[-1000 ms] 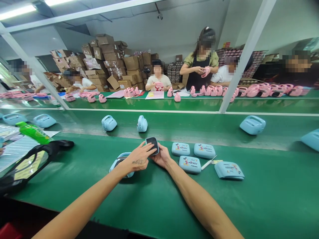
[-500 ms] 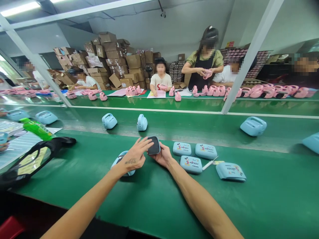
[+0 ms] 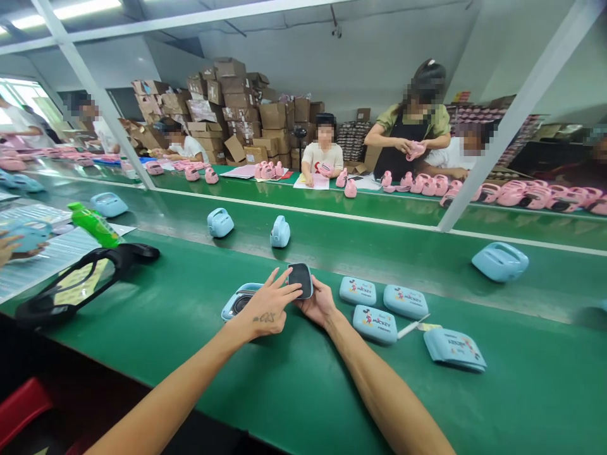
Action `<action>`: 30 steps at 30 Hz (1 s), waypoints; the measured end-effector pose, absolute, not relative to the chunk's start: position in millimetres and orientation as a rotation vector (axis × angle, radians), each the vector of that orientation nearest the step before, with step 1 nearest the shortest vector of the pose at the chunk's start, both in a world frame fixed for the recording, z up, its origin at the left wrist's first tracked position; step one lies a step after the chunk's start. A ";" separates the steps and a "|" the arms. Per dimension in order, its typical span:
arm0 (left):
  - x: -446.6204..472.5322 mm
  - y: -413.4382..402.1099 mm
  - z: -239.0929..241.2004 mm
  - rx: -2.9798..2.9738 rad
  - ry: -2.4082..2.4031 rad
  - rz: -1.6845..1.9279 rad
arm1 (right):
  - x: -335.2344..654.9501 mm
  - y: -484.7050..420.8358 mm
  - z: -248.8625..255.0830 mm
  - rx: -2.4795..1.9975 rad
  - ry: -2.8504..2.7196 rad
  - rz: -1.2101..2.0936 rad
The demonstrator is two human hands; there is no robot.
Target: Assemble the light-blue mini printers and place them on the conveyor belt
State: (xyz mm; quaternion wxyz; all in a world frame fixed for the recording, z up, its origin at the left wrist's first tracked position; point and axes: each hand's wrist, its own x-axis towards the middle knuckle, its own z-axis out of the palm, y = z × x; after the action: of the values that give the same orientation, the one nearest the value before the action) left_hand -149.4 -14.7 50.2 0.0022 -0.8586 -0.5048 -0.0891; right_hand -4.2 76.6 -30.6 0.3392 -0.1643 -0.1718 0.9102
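My right hand [image 3: 320, 304] grips a small rounded panel [image 3: 300, 282] with a black face and a light blue rim, tilted up above the bench. My left hand [image 3: 271, 304] has its fingers stretched out, their tips touching the panel's black face. Partly hidden behind my left wrist lies a light blue speaker housing [image 3: 232, 304] with a round dark part showing. To the right of my right hand rest several light blue panels printed with a mouse figure and "Mickey", among them a front one [image 3: 374, 323] and a small stack [image 3: 455, 349].
A white pen-like tool [image 3: 411, 327] lies beside the printed panels. Light blue housings [image 3: 220, 222] stand on the belt ahead. At left are a green bottle [image 3: 96, 224], a black strap-like frame [image 3: 71, 284], sheets, and another person's hands [image 3: 14, 246]. Co-workers handle pink housings across the line.
The view has swung slightly left, so things sit further right. My left fingers remain spread against the panel, and my right hand still holds it. At far left, another person's hands with a blue housing show more.
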 end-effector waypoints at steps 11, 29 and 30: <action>-131.9 -12.4 32.5 -2.638 -1.779 -0.369 | -5.0 79.1 -34.2 -0.417 -0.394 2.369; -242.7 -85.8 -0.4 -1.965 -2.726 -2.088 | 7.7 57.6 -36.7 -0.554 -0.536 2.319; -236.7 -81.4 -2.4 -1.896 -2.689 -2.281 | 10.5 58.6 -42.6 -0.565 -0.547 2.313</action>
State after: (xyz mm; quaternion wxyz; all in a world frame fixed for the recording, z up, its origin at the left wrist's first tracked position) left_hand -236.7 -81.4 -2.4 -0.4175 -0.4303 -0.6103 -0.5177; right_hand 10.5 58.6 -42.6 0.3421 -0.2171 -0.2103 0.8897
